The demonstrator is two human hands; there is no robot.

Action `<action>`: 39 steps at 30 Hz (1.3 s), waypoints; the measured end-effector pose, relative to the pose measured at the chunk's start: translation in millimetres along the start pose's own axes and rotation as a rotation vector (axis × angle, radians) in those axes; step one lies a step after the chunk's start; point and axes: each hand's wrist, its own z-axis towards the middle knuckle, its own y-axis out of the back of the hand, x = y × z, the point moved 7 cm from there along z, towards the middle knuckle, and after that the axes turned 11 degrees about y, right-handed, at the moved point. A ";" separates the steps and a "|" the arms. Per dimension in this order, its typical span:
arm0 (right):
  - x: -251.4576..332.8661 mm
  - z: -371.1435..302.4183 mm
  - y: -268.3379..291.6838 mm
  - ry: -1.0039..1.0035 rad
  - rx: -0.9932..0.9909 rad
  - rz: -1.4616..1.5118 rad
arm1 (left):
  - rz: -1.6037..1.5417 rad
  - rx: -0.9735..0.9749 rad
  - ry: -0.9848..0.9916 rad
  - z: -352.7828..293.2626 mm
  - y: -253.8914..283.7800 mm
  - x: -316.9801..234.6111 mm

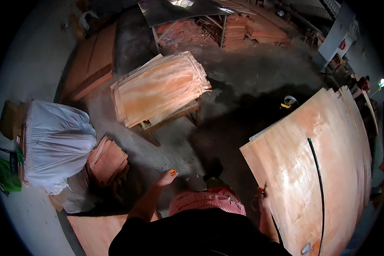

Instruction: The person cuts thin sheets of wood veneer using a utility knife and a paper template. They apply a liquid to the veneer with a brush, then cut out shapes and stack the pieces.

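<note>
My left hand (164, 179) is closed around a small orange-and-yellow object (173, 172), of which only the end shows above my fingers. It is held out over the floor, clear of the wood stacks. Down at my right side, my right hand (262, 199) is beside the near left edge of a tall stack of large wood veneer sheets (286, 170). A small dark thing with a reddish part shows at its fingers, too blurred to name. Across the top sheet lies a long thin black strip (318, 179) with a green tip.
Ahead, veneer sheets (158, 87) lie piled on a low wooden stand (175, 118). To the left are a white-covered pile (57, 141), smaller stacked sheets (108, 160) and leaning boards (89, 62). A dark-topped table (179, 12) stands farther back. A yellow-handled object (285, 105) is beyond the right stack.
</note>
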 end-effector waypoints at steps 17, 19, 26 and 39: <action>29.1 210.1 132.3 -0.004 -0.832 0.185 | 0.504 0.214 -0.419 174.4 42.1 -75.4; 32.2 207.8 123.5 -0.038 -0.816 0.179 | 0.403 0.160 -0.434 194.5 59.5 -75.3; 45.4 152.8 82.9 -0.191 -0.799 0.007 | 0.673 -0.724 -0.199 202.8 217.4 -178.7; 41.5 38.0 -23.5 -0.371 -0.625 -0.020 | 0.702 -0.501 -0.347 219.8 274.6 -136.2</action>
